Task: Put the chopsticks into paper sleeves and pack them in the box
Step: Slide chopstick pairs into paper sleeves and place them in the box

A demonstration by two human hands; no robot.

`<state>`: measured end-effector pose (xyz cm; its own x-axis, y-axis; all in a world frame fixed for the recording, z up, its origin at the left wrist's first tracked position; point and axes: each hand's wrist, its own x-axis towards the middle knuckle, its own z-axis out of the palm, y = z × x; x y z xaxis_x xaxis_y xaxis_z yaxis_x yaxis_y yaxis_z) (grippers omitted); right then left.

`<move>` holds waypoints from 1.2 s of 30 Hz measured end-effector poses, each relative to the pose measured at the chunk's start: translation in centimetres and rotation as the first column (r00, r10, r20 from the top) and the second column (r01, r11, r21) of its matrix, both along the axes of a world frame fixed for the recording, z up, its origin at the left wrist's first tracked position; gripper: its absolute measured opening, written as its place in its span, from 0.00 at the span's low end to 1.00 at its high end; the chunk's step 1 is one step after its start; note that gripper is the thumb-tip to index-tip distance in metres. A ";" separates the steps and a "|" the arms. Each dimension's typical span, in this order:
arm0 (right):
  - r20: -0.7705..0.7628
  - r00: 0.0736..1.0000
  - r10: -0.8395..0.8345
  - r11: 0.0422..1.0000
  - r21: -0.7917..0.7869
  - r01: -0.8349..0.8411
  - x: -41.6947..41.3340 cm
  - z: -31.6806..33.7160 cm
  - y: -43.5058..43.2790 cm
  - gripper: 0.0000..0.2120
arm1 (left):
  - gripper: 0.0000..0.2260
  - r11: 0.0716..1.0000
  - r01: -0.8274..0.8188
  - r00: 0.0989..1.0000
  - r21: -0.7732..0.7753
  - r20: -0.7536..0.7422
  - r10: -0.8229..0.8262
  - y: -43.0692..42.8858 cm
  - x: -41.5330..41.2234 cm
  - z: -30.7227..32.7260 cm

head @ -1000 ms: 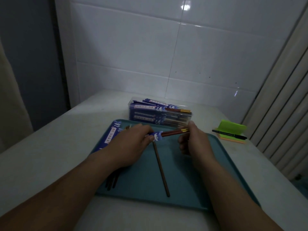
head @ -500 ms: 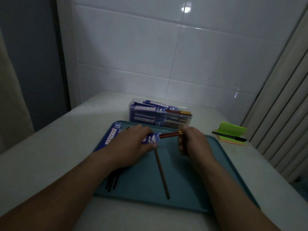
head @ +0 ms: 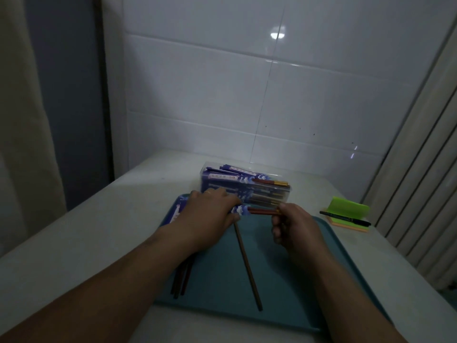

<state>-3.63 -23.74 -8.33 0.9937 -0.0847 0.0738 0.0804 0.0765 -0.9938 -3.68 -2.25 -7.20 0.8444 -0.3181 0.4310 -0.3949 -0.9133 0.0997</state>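
Observation:
Over the far part of a teal tray (head: 284, 280), my left hand (head: 210, 214) grips a blue paper sleeve (head: 241, 209). My right hand (head: 294, 226) pinches the gold-tipped end of the reddish-brown chopsticks (head: 262, 211) that stick out of that sleeve. A single loose chopstick (head: 247, 266) lies on the tray between my arms. Several more dark chopsticks (head: 181, 278) show under my left forearm. Behind the tray stands a clear plastic box (head: 247, 189) filled with sleeved chopsticks. More blue sleeves (head: 176, 211) lie at the tray's far left, mostly hidden by my hand.
The tray rests on a pale table (head: 74, 243) against a white tiled wall. A green and orange pad of sticky notes (head: 348, 214) with a black pen (head: 345, 215) across it sits to the right of the tray. A ribbed panel stands at the far right.
My right hand has pushed the chopsticks further into the sleeve, so less of them sticks out. Both hands have sunk slightly toward the tray. The view has tilted up a little.

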 end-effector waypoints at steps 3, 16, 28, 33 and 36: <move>-0.058 0.998 -0.034 0.995 0.094 0.040 0.0 -0.2 0.1 0.08 | 0.23 0.999 -0.006 1.000 -0.053 -0.019 0.005 0.3 0.9 0.3; 0.020 0.969 -0.244 0.960 0.148 0.239 4.9 4.8 -1.4 0.03 | 0.07 0.841 -0.138 0.983 -0.524 0.033 0.183 4.8 2.1 0.0; -0.096 0.957 -0.275 0.875 -0.438 0.207 14.4 7.9 -0.1 0.11 | 0.09 0.817 -0.119 0.987 -0.565 0.018 0.157 5.0 1.5 -0.1; 0.069 0.962 -0.263 0.330 -0.931 0.157 14.3 7.8 -0.5 0.19 | 0.09 0.825 -0.099 0.990 -0.556 0.032 0.140 4.7 1.5 0.0; 0.150 0.938 -0.312 0.195 -0.956 0.217 13.6 7.4 -0.2 0.18 | 0.09 0.830 -0.097 0.989 -0.550 0.040 0.142 4.8 1.5 0.0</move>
